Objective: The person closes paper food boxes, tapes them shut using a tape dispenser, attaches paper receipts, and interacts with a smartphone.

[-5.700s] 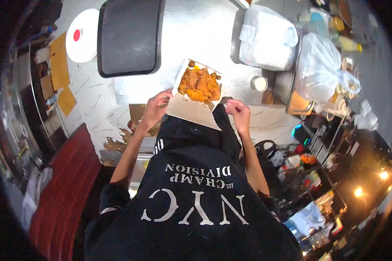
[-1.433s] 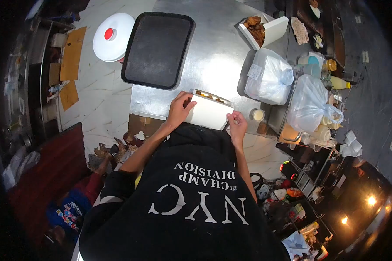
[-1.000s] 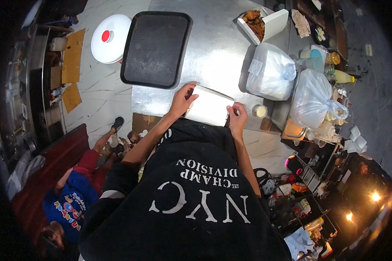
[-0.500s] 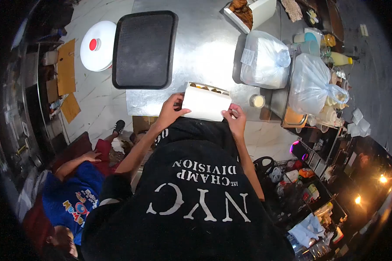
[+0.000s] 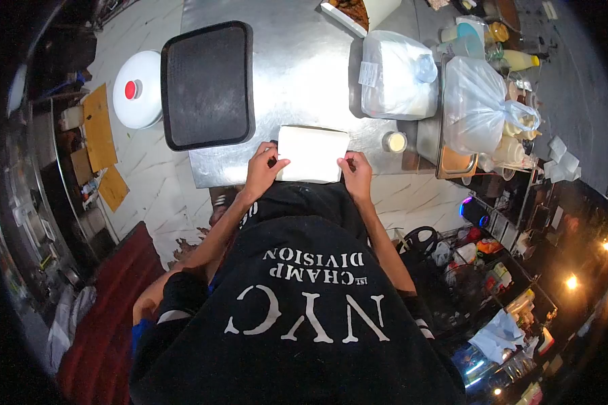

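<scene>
Left hand [image 5: 262, 172] and right hand [image 5: 358, 177] curl inward, grip pinching opposite sides of white box [image 5: 312, 152]. Now looks closed; earlier, food showed at far edge.

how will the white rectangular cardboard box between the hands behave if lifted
The white rectangular cardboard box is probably fairly stiff: its top looks flat and straight-edged. It may lift evenly, with the left hand and right hand at opposite sides. Contents are hidden, so weight is uncertain.
</scene>
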The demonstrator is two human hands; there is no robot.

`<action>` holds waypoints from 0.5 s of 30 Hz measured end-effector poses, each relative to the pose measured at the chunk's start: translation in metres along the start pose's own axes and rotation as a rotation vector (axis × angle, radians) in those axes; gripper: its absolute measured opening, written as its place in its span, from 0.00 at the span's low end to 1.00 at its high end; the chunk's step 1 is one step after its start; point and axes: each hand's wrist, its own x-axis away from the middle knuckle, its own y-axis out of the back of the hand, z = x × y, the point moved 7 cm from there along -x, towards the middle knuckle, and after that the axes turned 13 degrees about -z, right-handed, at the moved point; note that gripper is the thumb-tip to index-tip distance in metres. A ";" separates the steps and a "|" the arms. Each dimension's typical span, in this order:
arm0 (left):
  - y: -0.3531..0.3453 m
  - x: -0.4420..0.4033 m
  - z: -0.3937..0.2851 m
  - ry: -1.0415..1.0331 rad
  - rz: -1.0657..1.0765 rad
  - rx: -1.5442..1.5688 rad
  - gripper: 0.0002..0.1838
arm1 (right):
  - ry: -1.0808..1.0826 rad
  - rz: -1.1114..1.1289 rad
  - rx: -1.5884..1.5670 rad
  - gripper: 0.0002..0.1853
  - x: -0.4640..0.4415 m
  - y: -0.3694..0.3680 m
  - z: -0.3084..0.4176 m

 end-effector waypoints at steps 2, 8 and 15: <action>-0.004 -0.001 0.003 0.022 0.010 -0.012 0.17 | -0.023 -0.003 -0.028 0.10 -0.001 -0.004 -0.013; -0.006 0.000 0.012 0.093 -0.047 0.140 0.16 | -0.202 -0.023 -0.120 0.11 0.001 -0.001 -0.017; -0.013 0.003 0.041 0.340 0.124 0.417 0.11 | -0.230 -0.057 -0.116 0.10 0.008 0.002 -0.019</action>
